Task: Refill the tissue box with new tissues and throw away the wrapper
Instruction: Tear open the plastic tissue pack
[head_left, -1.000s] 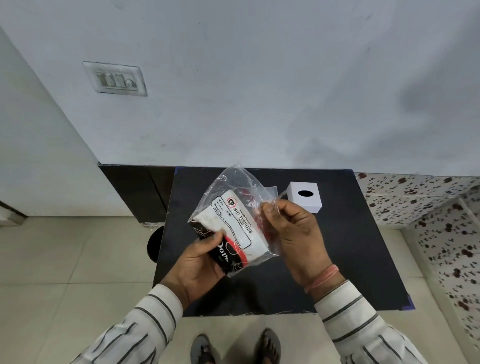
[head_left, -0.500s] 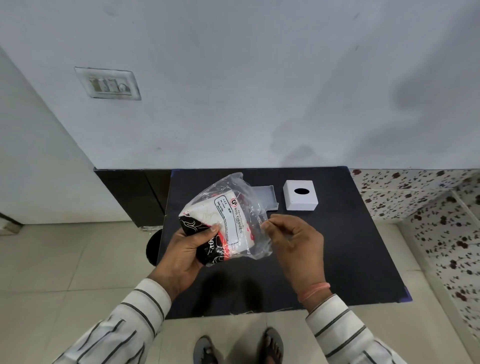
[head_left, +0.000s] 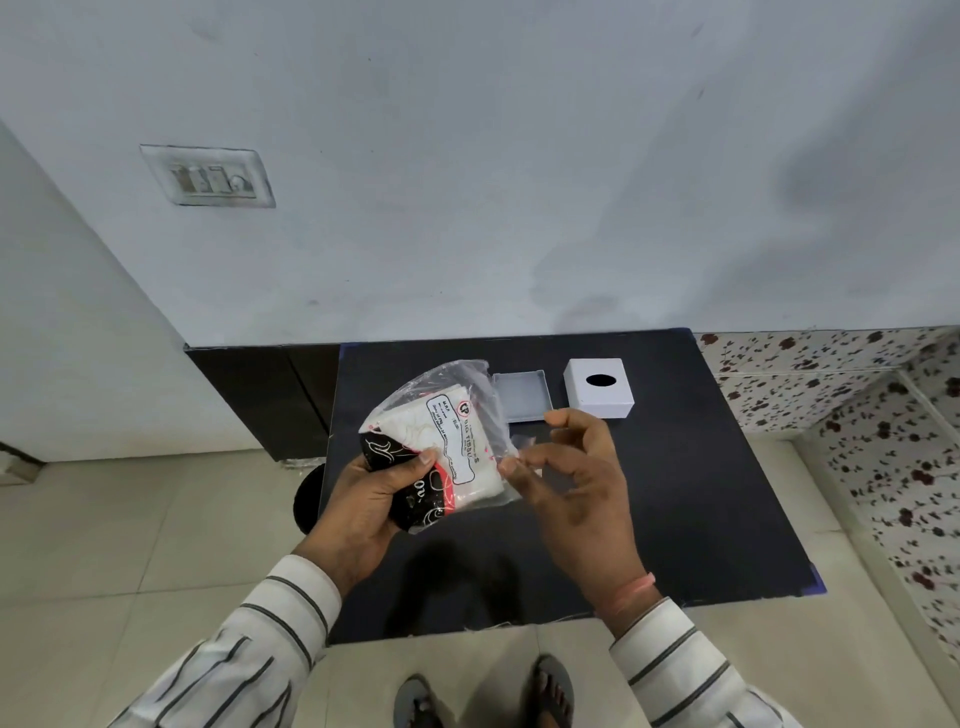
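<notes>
My left hand grips the lower, black-printed end of a pack of tissues in a clear plastic wrapper, holding it above the black table. My right hand is just to the right of the pack with its fingers spread. Its index fingertip touches the wrapper's loose right edge. A white cube tissue box with an oval hole on top stands at the back of the table. A shallow grey tray-like box part lies to the left of the cube, partly hidden by the wrapper.
The table stands against a pale wall with a switch plate. A dark cabinet is to the left, with a round black object on the floor at the table's left edge. My sandalled feet stand on tiled floor at the front edge.
My right hand has let go of its pinch on the wrapper and spread its fingers. The pack has tilted and shifted a little left in my left hand.
</notes>
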